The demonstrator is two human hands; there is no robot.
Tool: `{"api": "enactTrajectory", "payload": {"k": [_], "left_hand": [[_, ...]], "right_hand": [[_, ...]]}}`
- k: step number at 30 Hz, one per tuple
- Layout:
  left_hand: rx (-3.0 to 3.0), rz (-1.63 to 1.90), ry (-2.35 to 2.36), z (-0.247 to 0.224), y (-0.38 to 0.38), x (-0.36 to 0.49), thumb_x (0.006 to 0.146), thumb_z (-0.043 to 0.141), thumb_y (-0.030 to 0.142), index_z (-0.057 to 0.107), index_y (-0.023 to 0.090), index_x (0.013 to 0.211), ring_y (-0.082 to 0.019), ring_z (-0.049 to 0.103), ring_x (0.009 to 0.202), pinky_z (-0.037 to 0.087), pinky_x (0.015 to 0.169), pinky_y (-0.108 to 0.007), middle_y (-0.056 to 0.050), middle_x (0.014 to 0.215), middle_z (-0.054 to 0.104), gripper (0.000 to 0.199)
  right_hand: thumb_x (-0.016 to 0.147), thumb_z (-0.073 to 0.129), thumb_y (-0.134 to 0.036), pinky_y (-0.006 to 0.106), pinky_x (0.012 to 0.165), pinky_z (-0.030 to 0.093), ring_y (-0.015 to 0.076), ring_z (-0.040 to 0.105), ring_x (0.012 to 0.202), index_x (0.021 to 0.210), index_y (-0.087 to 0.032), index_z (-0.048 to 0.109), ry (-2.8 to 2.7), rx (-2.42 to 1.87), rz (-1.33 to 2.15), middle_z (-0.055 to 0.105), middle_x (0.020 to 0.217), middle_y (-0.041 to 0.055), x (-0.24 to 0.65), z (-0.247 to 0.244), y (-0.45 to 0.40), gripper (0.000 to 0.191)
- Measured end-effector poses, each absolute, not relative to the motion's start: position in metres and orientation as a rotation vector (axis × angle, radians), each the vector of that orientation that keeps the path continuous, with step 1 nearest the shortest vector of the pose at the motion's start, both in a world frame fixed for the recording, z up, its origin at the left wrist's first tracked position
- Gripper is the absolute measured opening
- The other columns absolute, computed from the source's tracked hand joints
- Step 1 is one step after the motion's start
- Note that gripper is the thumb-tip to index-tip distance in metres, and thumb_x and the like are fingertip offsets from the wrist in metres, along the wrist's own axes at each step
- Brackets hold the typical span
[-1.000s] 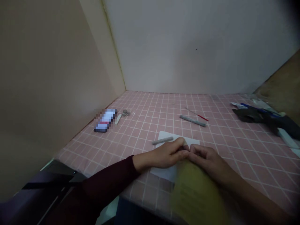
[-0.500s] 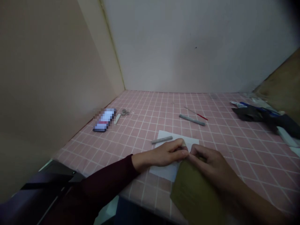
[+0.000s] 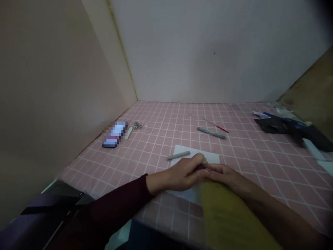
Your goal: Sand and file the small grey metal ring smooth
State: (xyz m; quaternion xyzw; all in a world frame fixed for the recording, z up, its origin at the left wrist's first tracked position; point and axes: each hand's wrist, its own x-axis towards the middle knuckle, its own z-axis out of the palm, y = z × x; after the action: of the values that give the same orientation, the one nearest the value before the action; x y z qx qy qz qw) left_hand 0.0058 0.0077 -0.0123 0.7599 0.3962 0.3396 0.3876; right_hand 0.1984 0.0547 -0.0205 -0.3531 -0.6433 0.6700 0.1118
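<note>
My left hand reaches in from a dark maroon sleeve. Its fingers are closed and its thumb is bent on top; a small dark patch shows between them, too shadowed to name. Pressed against it from the right is my right hand, its fingers also closed. Below the fingers hangs a yellow-olive sheet with faint marks like print, its top edge at my right fingers. Under both hands lies a sheet of white paper. A short grey stick rests partly on that paper's far left corner.
A longer grey stick and a thin red-handled tool lie farther back. A phone, a pale flat strip and small metal rings are at left. Dark pieces crowd the right side. Walls stand left and behind.
My right hand has flattened and come closer against my left. The yellow-olive sheet has swung, now slanting toward the lower right. The view has shifted slightly.
</note>
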Motion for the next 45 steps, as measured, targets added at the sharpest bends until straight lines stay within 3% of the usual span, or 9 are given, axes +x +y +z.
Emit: {"api": "enactTrajectory", "payload": {"k": [3, 6, 8, 13, 23, 30, 37, 42, 45], "left_hand": [[1.926, 0.826, 1.017, -0.012, 0.008, 0.006, 0.097, 0.047, 0.034, 0.045, 0.020, 0.093, -0.016, 0.052, 0.077, 0.043, 0.070, -0.030, -0.003, 0.087, 0.055, 0.015], [1.842, 0.774, 1.073, -0.015, 0.012, 0.006, 0.097, 0.047, 0.036, 0.045, 0.020, 0.086, -0.015, 0.049, 0.074, 0.041, 0.067, -0.028, 0.000, 0.080, 0.051, 0.020], [1.835, 0.796, 1.082, -0.016, 0.012, 0.006, 0.097, 0.047, 0.036, 0.046, 0.020, 0.087, -0.015, 0.049, 0.075, 0.041, 0.069, -0.028, 0.001, 0.080, 0.050, 0.019], [1.867, 0.871, 1.011, -0.014, 0.010, 0.010, 0.098, 0.045, 0.036, 0.048, 0.019, 0.099, -0.017, 0.050, 0.083, 0.043, 0.076, -0.031, -0.004, 0.092, 0.055, 0.018], [1.633, 0.882, 0.959, -0.015, 0.013, 0.015, 0.097, 0.047, 0.041, 0.047, 0.019, 0.102, -0.013, 0.042, 0.074, 0.038, 0.068, -0.027, 0.000, 0.085, 0.046, 0.022], [1.826, 0.850, 0.980, -0.012, 0.011, 0.015, 0.099, 0.045, 0.035, 0.047, 0.018, 0.104, -0.014, 0.044, 0.077, 0.038, 0.069, -0.028, -0.001, 0.086, 0.048, 0.017], [1.880, 0.787, 1.046, -0.010, 0.011, 0.012, 0.098, 0.046, 0.039, 0.045, 0.019, 0.094, -0.014, 0.044, 0.074, 0.040, 0.068, -0.028, 0.001, 0.082, 0.047, 0.020], [1.968, 0.843, 0.971, -0.005, 0.005, 0.007, 0.098, 0.043, 0.036, 0.045, 0.019, 0.101, -0.017, 0.051, 0.079, 0.044, 0.073, -0.032, -0.005, 0.090, 0.054, 0.018], [1.923, 0.814, 0.957, -0.006, 0.006, 0.006, 0.097, 0.045, 0.037, 0.045, 0.019, 0.101, -0.016, 0.051, 0.078, 0.045, 0.070, -0.031, -0.005, 0.089, 0.055, 0.017]], "right_hand": [[0.076, 0.063, -0.058, 0.027, 0.057, 0.038, 0.0127, 0.049, 0.059, 0.075, -0.019, 0.054, -1.823, -1.066, 2.066, 0.055, 0.069, 0.0007, 0.199, -0.022, 0.055, 0.041], [0.078, 0.064, -0.052, 0.027, 0.056, 0.032, 0.0130, 0.043, 0.059, 0.062, -0.019, 0.048, -2.029, -1.128, 1.467, 0.046, 0.060, -0.0017, 0.200, -0.020, 0.053, 0.040], [0.078, 0.064, -0.050, 0.027, 0.056, 0.030, 0.0131, 0.041, 0.059, 0.060, -0.019, 0.045, -2.051, -1.129, 1.337, 0.044, 0.059, -0.0021, 0.200, -0.020, 0.053, 0.041], [0.076, 0.066, -0.058, 0.026, 0.057, 0.033, 0.0105, 0.041, 0.057, 0.078, -0.019, 0.053, -1.681, -1.043, 2.099, 0.049, 0.067, -0.0022, 0.202, -0.026, 0.058, 0.042], [0.077, 0.070, -0.047, 0.023, 0.055, 0.030, 0.0086, 0.039, 0.059, 0.073, -0.017, 0.053, -1.606, -0.893, 2.015, 0.046, 0.067, -0.0038, 0.208, -0.013, 0.056, 0.034], [0.065, 0.077, -0.042, 0.024, 0.056, 0.033, 0.0088, 0.042, 0.056, 0.074, -0.018, 0.052, -1.342, -0.968, 2.324, 0.050, 0.066, -0.0034, 0.210, -0.018, 0.060, 0.036], [0.081, 0.062, -0.037, 0.027, 0.062, 0.032, 0.0131, 0.045, 0.066, 0.066, -0.018, 0.053, -2.012, -0.992, 1.432, 0.049, 0.065, -0.0018, 0.210, -0.008, 0.054, 0.026], [0.071, 0.070, -0.052, 0.027, 0.060, 0.038, 0.0122, 0.049, 0.061, 0.083, -0.018, 0.058, -1.621, -0.994, 2.239, 0.055, 0.072, -0.0002, 0.206, -0.016, 0.057, 0.037], [0.070, 0.071, -0.052, 0.027, 0.058, 0.038, 0.0119, 0.048, 0.059, 0.080, -0.019, 0.057, -1.628, -1.027, 2.248, 0.054, 0.071, -0.0004, 0.206, -0.021, 0.058, 0.038]]}}
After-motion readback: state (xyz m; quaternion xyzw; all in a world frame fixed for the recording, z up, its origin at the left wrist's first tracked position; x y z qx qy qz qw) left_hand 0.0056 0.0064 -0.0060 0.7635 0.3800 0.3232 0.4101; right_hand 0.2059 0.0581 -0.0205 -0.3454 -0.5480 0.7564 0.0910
